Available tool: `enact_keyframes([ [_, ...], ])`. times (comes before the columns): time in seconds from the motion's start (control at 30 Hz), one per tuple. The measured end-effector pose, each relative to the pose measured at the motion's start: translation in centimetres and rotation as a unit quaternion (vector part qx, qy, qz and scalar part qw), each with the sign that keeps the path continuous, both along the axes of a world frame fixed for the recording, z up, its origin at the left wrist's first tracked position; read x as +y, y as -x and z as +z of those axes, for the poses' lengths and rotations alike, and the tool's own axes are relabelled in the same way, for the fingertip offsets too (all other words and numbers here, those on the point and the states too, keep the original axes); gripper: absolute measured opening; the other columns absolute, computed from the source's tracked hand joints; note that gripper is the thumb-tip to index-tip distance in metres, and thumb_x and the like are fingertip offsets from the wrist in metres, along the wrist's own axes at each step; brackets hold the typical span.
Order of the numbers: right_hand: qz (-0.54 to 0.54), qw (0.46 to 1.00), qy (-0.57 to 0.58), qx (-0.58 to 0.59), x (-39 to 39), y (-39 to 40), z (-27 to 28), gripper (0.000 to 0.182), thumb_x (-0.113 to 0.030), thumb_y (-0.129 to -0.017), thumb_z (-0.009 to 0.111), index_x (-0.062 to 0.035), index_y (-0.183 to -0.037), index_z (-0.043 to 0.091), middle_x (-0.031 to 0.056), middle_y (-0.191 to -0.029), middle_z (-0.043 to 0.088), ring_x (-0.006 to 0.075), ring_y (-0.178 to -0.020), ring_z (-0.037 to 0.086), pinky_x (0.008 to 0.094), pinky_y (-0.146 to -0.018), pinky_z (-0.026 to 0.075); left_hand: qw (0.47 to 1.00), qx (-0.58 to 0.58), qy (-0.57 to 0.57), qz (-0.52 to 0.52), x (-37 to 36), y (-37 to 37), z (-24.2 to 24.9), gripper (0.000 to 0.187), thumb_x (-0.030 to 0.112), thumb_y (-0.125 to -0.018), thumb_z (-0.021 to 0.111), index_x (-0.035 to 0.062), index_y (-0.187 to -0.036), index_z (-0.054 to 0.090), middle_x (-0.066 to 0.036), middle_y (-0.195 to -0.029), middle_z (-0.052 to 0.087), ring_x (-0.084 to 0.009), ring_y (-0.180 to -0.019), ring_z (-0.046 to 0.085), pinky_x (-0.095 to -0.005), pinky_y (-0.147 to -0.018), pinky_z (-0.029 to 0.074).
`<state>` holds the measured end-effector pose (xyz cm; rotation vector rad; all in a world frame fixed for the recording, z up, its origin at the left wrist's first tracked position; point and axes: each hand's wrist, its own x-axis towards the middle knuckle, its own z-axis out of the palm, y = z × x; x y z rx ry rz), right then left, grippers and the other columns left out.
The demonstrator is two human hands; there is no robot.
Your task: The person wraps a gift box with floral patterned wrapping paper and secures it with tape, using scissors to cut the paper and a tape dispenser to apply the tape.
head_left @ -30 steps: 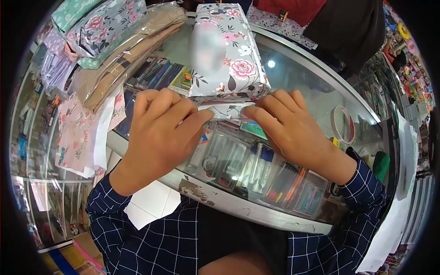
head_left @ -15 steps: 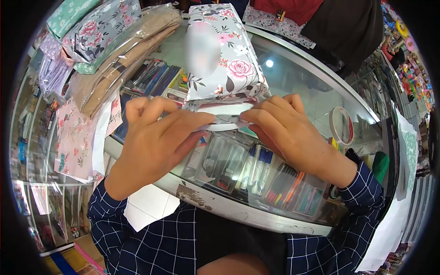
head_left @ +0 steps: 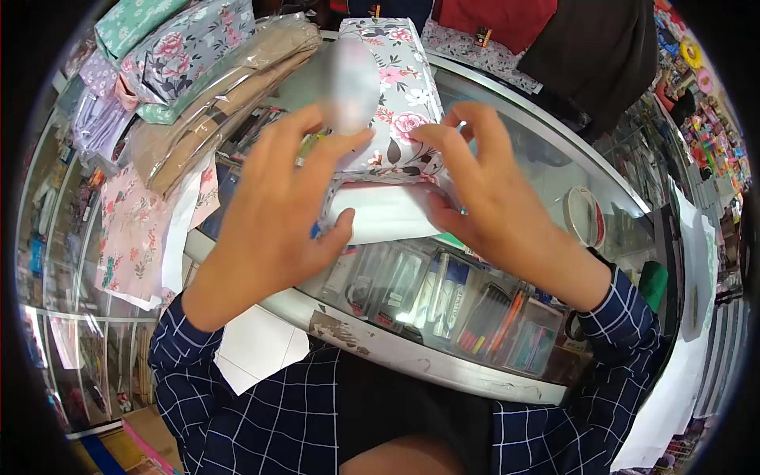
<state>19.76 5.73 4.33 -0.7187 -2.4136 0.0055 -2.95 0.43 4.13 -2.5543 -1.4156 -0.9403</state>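
A box-like package in grey floral paper (head_left: 396,99) lies on the glass counter, with a flap of paper, white side up (head_left: 384,212), spread at its near end. My left hand (head_left: 289,186) is at the package's left near corner, fingers apart and fingertips over its top. On the other side, my right hand (head_left: 491,174) is also spread, its index fingertip at the printed rose and its thumb beside the flap. Neither hand is closed on anything.
Brown items in clear plastic (head_left: 229,87) and floral-wrapped parcels (head_left: 170,59) are piled at the left. A tape roll (head_left: 584,215) sits at the right. Pens and markers (head_left: 443,293) show under the glass. Dark cloth (head_left: 598,55) hangs over the back right edge.
Both hands have let go of the near flap's edge, moved forward to the package's top and spread their fingers. The white flap now shows wider.
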Motion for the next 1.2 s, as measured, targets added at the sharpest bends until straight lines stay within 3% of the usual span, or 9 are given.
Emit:
enact_keyframes([
  [0.1, -0.008, 1.000, 0.009, -0.019, -0.1, 0.3, -0.1, 0.059, 0.008, -0.066, 0.063, -0.0034, -0.121, 0.045, 0.0233, -0.119, 0.042, 0.0387, -0.100, 0.048, 0.0416, -0.085, 0.046, 1.000, -0.012, 0.003, 0.012, 0.3, -2.2, 0.0, 0.074, -0.008, -0.064, 0.059, 0.0064, -0.134, 0.041, -0.020, -0.132, 0.040, -0.0404, -0.121, 0.039, -0.0459, -0.104, 0.034],
  [0.3, -0.009, 0.999, -0.022, -0.033, 0.3, 0.7, -0.8, 0.058, 0.005, -0.069, 0.062, -0.0035, -0.123, 0.042, 0.0246, -0.125, 0.038, 0.0402, -0.104, 0.048, 0.0415, -0.086, 0.048, 0.999, -0.044, -0.011, 0.030, 0.0, -2.8, 0.0, 0.073, -0.016, -0.067, 0.051, 0.0095, -0.135, 0.042, -0.021, -0.132, 0.038, -0.0399, -0.114, 0.047, -0.0431, -0.096, 0.043],
  [0.6, 0.061, 0.998, 0.020, -0.003, -0.3, 0.3, -1.0, 0.048, -0.003, -0.075, 0.063, -0.0006, -0.120, 0.046, 0.0242, -0.125, 0.040, 0.0407, -0.106, 0.051, 0.0427, -0.088, 0.048, 0.994, -0.010, 0.035, 0.099, -1.6, -1.8, 0.6, 0.069, -0.014, -0.072, 0.052, 0.0119, -0.136, 0.042, -0.021, -0.120, 0.040, -0.0406, -0.103, 0.052, -0.0439, -0.083, 0.048],
  [0.73, 0.063, 0.998, 0.016, -0.006, 0.1, 0.4, -1.4, 0.049, -0.007, -0.074, 0.066, -0.0007, -0.119, 0.048, 0.0235, -0.125, 0.041, 0.0394, -0.108, 0.050, 0.0433, -0.089, 0.046, 0.995, 0.023, -0.040, 0.084, -1.4, -1.1, -0.3, 0.064, -0.009, -0.072, 0.057, 0.0106, -0.132, 0.047, -0.017, -0.112, 0.046, -0.0356, -0.098, 0.056, -0.0408, -0.079, 0.050],
  [0.8, 0.044, 0.998, -0.044, -0.018, 0.1, 0.5, -1.3, 0.048, -0.011, -0.074, 0.067, -0.0021, -0.117, 0.049, 0.0225, -0.125, 0.042, 0.0378, -0.110, 0.048, 0.0429, -0.088, 0.045, 0.994, 0.024, -0.075, 0.078, -1.6, -0.7, -0.7, 0.061, -0.006, -0.071, 0.060, 0.0101, -0.129, 0.051, -0.013, -0.103, 0.052, -0.0315, -0.095, 0.059, -0.0387, -0.076, 0.051],
  [0.9, 0.035, 0.992, -0.115, -0.024, 0.3, 0.9, -1.0, 0.048, -0.015, -0.072, 0.069, -0.0039, -0.115, 0.052, 0.0206, -0.125, 0.044, 0.0359, -0.112, 0.046, 0.0415, -0.086, 0.043, 0.964, 0.137, -0.223, 0.049, -1.4, 0.9, -1.2, 0.058, -0.009, -0.068, 0.065, 0.0072, -0.122, 0.054, -0.010, -0.089, 0.061, -0.0272, -0.090, 0.063, -0.0374, -0.074, 0.052],
  [1.0, 0.052, 0.988, -0.147, -0.018, 0.0, 1.5, -0.8, 0.048, -0.015, -0.070, 0.069, -0.0048, -0.114, 0.053, 0.0190, -0.124, 0.045, 0.0350, -0.112, 0.045, 0.0400, -0.084, 0.042, 0.956, 0.114, -0.271, 0.000, -1.1, 1.9, -1.4, 0.049, -0.006, -0.069, 0.066, 0.0058, -0.115, 0.056, -0.010, -0.080, 0.063, -0.0268, -0.084, 0.065, -0.0370, -0.069, 0.053],
  [1.1, 0.067, 0.988, -0.137, -0.003, 0.2, 2.2, -0.7, 0.047, -0.012, -0.070, 0.067, -0.0044, -0.114, 0.053, 0.0184, -0.123, 0.046, 0.0350, -0.111, 0.047, 0.0403, -0.084, 0.043, 0.965, 0.015, -0.261, -0.006, -1.0, 3.0, -3.2, 0.034, 0.002, -0.072, 0.062, 0.0085, -0.106, 0.063, -0.007, -0.088, 0.062, -0.0251, -0.086, 0.062, -0.0346, -0.067, 0.052],
  [1.2, 0.076, 0.989, -0.128, 0.010, 0.2, 2.3, -0.9, 0.046, -0.005, -0.070, 0.064, -0.0031, -0.114, 0.052, 0.0191, -0.122, 0.047, 0.0354, -0.111, 0.047, 0.0430, -0.087, 0.045, 0.988, -0.010, -0.153, -0.023, -1.8, 3.5, -2.4, 0.034, 0.000, -0.073, 0.060, 0.0068, -0.106, 0.061, -0.009, -0.093, 0.061, -0.0280, -0.089, 0.061, -0.0348, -0.067, 0.052],
])
